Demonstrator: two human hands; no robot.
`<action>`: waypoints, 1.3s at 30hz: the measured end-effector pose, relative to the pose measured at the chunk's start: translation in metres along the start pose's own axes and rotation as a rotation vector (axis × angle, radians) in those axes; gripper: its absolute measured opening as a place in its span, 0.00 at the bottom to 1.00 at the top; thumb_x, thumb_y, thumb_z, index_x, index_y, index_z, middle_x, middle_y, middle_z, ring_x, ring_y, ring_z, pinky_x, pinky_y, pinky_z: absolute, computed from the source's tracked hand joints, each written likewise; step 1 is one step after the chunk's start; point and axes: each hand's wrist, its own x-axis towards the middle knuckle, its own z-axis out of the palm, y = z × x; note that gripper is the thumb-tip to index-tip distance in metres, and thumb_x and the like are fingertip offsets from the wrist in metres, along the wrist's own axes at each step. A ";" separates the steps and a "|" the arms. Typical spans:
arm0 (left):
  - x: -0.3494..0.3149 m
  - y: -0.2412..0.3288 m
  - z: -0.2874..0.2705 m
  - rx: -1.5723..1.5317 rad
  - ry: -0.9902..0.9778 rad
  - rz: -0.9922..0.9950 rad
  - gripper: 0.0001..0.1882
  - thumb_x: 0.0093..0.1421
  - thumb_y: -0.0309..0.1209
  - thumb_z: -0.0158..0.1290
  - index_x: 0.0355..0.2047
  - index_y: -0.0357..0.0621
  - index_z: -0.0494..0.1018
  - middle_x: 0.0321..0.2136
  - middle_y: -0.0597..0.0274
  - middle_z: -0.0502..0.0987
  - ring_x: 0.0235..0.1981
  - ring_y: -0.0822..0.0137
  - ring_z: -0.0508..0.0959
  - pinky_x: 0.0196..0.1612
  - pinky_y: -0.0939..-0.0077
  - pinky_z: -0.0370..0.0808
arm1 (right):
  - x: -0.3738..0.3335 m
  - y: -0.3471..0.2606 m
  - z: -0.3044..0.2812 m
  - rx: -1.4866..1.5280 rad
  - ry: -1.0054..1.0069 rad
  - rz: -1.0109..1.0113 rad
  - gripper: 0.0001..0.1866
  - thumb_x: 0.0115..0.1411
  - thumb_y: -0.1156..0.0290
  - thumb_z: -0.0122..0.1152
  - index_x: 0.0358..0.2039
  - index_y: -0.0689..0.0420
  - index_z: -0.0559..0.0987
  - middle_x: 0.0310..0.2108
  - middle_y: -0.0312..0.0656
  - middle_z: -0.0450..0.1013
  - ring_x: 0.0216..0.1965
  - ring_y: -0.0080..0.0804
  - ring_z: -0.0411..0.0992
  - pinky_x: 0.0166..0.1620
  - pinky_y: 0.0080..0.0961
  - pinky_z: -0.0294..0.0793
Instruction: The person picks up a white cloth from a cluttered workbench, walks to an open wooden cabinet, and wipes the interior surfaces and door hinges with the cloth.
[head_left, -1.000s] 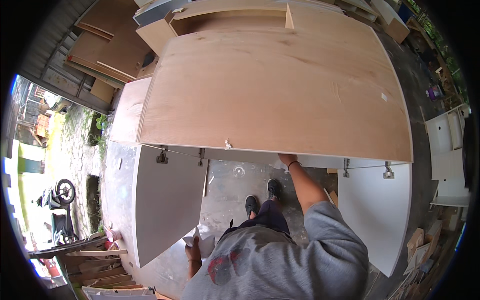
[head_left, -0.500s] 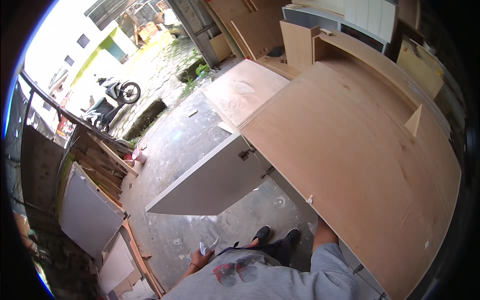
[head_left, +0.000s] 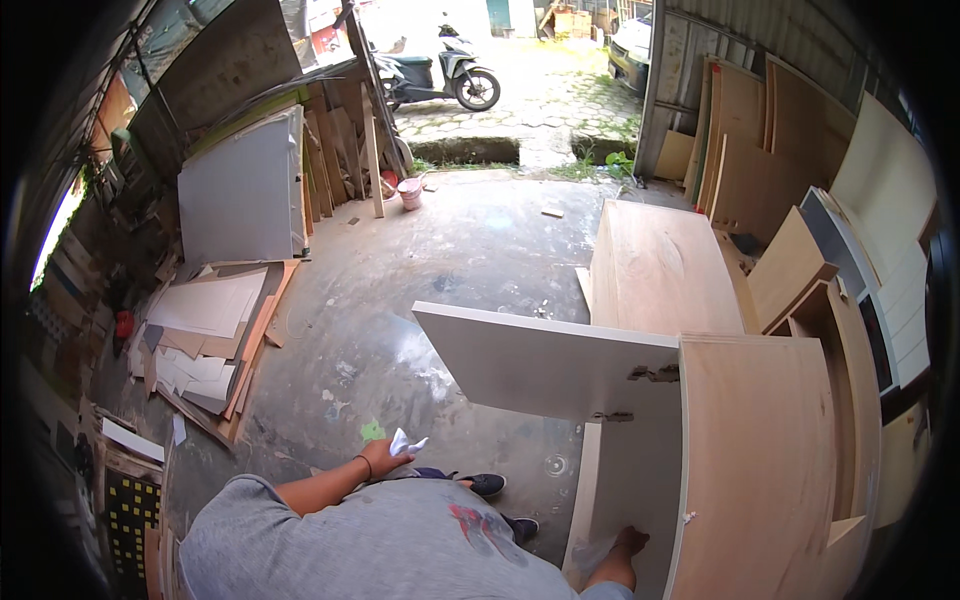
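My left hand (head_left: 386, 460), with a dark band at the wrist, is closed around a crumpled white cloth (head_left: 405, 443) in front of my body. My right hand (head_left: 630, 542) reaches into the open wooden cabinet (head_left: 755, 450) at my right, close to its pale inner side (head_left: 655, 490). Its fingers look curled; what they hold, if anything, is too small to make out. A whitish smear shows beside that wrist. The grey-white cabinet door (head_left: 540, 360) swings out over the floor, with metal hinges (head_left: 655, 374) at its right end.
Another plywood box (head_left: 660, 265) stands beyond the cabinet. To the left, board offcuts (head_left: 210, 330) lie stacked near a leaning grey panel (head_left: 240, 190). A pink bucket (head_left: 410, 193) stands by the far opening, with a motorbike (head_left: 450, 75) outside. More boards (head_left: 740, 140) lean at the right.
The view has turned right, so the scene has swung round. My right hand, hidden by the cabinet edge before, now shows inside it. The left hand still holds the cloth.
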 end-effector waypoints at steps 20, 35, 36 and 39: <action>-0.018 0.015 -0.010 -0.003 -0.031 -0.069 0.32 0.46 0.55 0.55 0.41 0.42 0.72 0.37 0.46 0.76 0.40 0.52 0.76 0.42 0.65 0.70 | 0.066 0.084 0.089 -0.135 0.126 -0.258 0.24 0.51 0.57 0.54 0.34 0.71 0.70 0.35 0.58 0.71 0.39 0.53 0.70 0.43 0.43 0.70; 0.004 0.025 -0.012 -0.004 -0.053 0.078 0.32 0.47 0.54 0.56 0.39 0.36 0.72 0.33 0.44 0.76 0.37 0.50 0.76 0.39 0.63 0.71 | -0.029 0.024 -0.012 0.143 0.208 -0.221 0.19 0.48 0.61 0.56 0.20 0.69 0.74 0.24 0.59 0.71 0.29 0.54 0.70 0.35 0.45 0.68; 0.015 0.042 -0.015 -0.006 -0.077 0.131 0.30 0.47 0.52 0.57 0.36 0.35 0.73 0.31 0.45 0.77 0.35 0.52 0.77 0.37 0.64 0.72 | -0.013 0.051 0.010 0.210 0.378 -0.305 0.18 0.47 0.61 0.57 0.20 0.68 0.74 0.24 0.59 0.71 0.28 0.53 0.70 0.35 0.44 0.69; 0.028 0.013 -0.005 -0.075 -0.141 0.131 0.28 0.47 0.50 0.57 0.33 0.33 0.73 0.28 0.48 0.77 0.31 0.57 0.78 0.34 0.66 0.71 | -0.063 0.029 0.001 0.415 0.372 -0.181 0.15 0.46 0.63 0.58 0.22 0.66 0.76 0.20 0.49 0.72 0.25 0.42 0.71 0.33 0.35 0.69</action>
